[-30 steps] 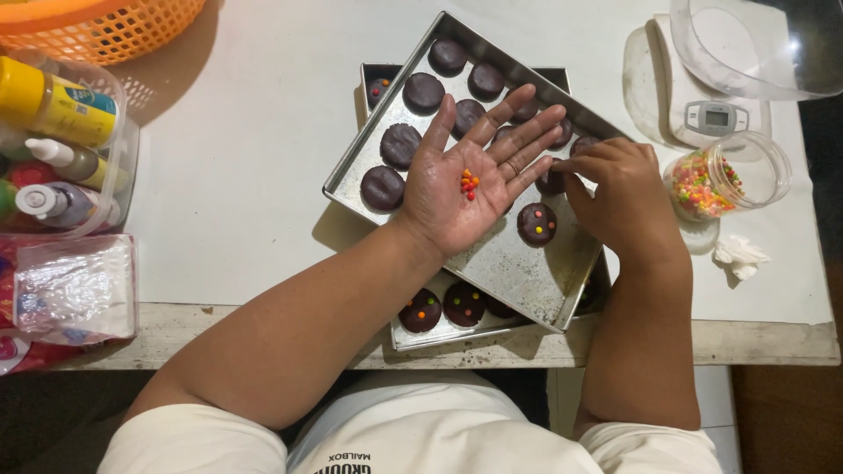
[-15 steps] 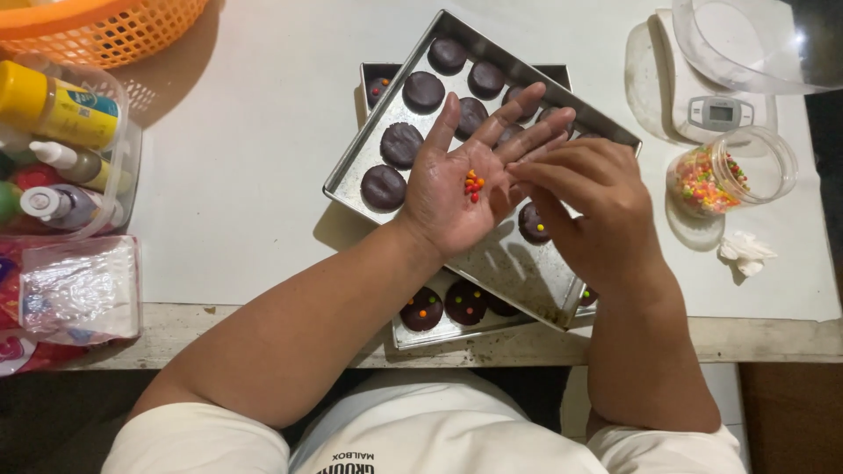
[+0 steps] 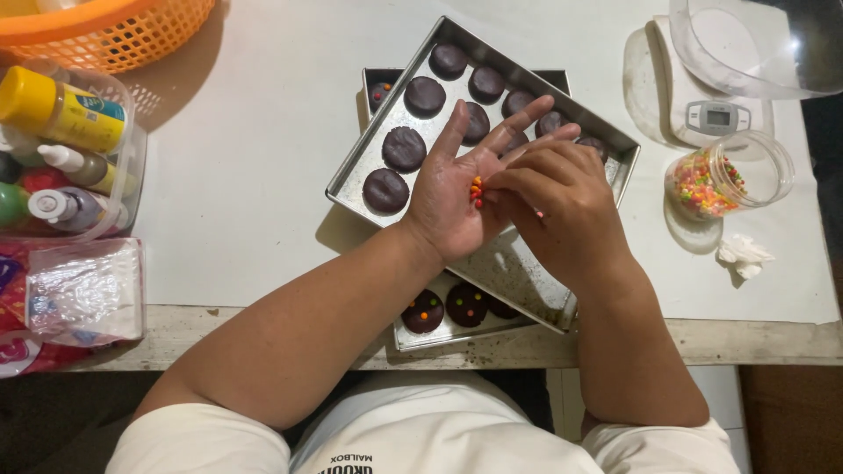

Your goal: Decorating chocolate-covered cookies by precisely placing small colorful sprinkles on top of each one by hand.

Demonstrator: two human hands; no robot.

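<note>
My left hand (image 3: 457, 189) lies palm up over a metal tray (image 3: 369, 158) of dark chocolate-coated rounds (image 3: 404, 147). A small heap of orange and red candy sprinkles (image 3: 475, 190) rests in the palm. My right hand (image 3: 562, 211) covers the left hand's fingers, its fingertips pinching at the sprinkle heap. A second tray (image 3: 439, 333) lies underneath, holding rounds (image 3: 423, 312) topped with coloured sprinkles.
An open clear jar of coloured sprinkles (image 3: 716, 180) stands at the right beside a small digital scale (image 3: 716, 116) and a clear bowl (image 3: 755, 44). A crumpled tissue (image 3: 745, 254) lies below. An orange basket (image 3: 105, 31) and a bin of squeeze bottles (image 3: 61, 140) sit left.
My right hand has moved left from the tray's right side onto the left palm, and its fingertips now reach the sprinkles. The left hand stays palm up.
</note>
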